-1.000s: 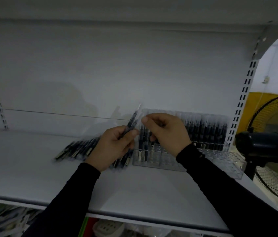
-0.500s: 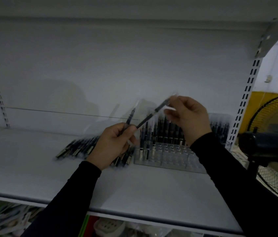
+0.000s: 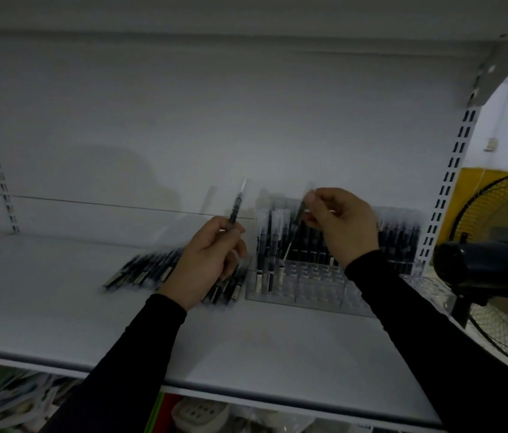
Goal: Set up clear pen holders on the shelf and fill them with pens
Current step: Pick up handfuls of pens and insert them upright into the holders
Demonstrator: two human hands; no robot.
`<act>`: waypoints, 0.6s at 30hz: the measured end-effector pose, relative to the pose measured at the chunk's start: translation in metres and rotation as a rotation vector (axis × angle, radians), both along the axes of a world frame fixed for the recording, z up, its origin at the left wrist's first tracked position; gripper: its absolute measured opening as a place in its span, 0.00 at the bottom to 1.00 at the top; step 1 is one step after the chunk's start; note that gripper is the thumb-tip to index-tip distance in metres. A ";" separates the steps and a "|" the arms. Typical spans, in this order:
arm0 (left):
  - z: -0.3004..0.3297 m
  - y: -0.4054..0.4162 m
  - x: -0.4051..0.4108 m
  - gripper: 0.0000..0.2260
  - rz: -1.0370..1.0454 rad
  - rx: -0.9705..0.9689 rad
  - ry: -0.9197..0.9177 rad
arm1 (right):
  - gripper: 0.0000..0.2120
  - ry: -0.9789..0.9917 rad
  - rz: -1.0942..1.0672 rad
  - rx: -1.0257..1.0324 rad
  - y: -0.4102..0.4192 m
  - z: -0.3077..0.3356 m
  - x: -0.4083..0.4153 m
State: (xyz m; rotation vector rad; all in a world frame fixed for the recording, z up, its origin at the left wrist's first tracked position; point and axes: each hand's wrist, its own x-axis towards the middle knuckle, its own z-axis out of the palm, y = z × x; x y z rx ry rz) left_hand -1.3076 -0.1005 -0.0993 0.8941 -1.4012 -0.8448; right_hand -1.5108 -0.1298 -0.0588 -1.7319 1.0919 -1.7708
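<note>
Now | clear holder [image 3: 305, 285] part-filled w/ upright pens [image 3: 266, 245] | right hand [image 3: 345, 225] pinches pen [image 3: 299, 212]

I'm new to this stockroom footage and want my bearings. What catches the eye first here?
Two hands sit mid-frame over the white shelf: the left hand grips an upright pen, and the right hand pinches another pen above the clear pen holder. A pile of loose pens lies left of the holder; a black fan stands at far right.
</note>
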 end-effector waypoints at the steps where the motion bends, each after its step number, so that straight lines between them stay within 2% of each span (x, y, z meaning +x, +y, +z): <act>1: 0.000 0.000 0.001 0.06 0.004 -0.004 -0.021 | 0.03 0.004 0.006 -0.003 0.000 0.000 0.001; 8: -0.002 -0.001 0.003 0.07 0.009 -0.031 -0.099 | 0.03 0.167 -0.066 -0.061 0.000 0.000 0.001; 13: -0.003 -0.001 0.003 0.06 0.012 -0.045 -0.114 | 0.04 0.261 -0.039 0.026 -0.002 -0.012 0.003; 18: -0.003 -0.001 0.003 0.06 0.009 -0.051 -0.117 | 0.04 0.269 0.004 0.070 -0.003 -0.017 0.004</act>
